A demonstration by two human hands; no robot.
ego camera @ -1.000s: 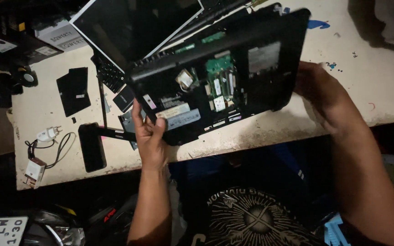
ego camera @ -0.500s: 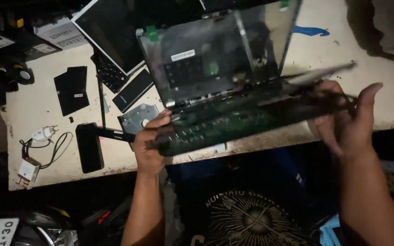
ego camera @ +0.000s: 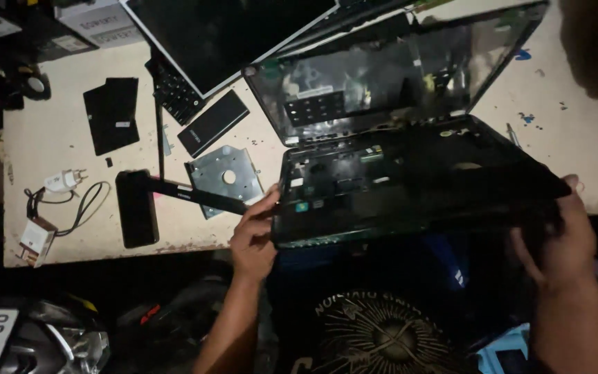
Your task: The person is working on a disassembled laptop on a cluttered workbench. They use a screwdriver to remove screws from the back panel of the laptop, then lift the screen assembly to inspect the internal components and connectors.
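I hold a black, partly dismantled laptop (ego camera: 410, 176) over the near edge of a pale worktable (ego camera: 50, 138). Its lid is open and leans back, and the base has no keyboard, so circuit parts show inside. My left hand (ego camera: 254, 235) grips the base's near left corner. My right hand (ego camera: 555, 239) grips its near right corner, which juts out past the table edge.
A loose screen panel (ego camera: 223, 34) lies at the back. Left of the laptop are a metal drive bracket (ego camera: 224, 179), a flat black cover (ego camera: 111, 114), a black bar-shaped battery (ego camera: 136, 208), a thin black strip (ego camera: 195, 196), and a white plug with cable (ego camera: 60, 183).
The laptop was underside up a second ago. I have turned it over and lowered it, so the open lid now leans back and the stripped keyboard side faces up.
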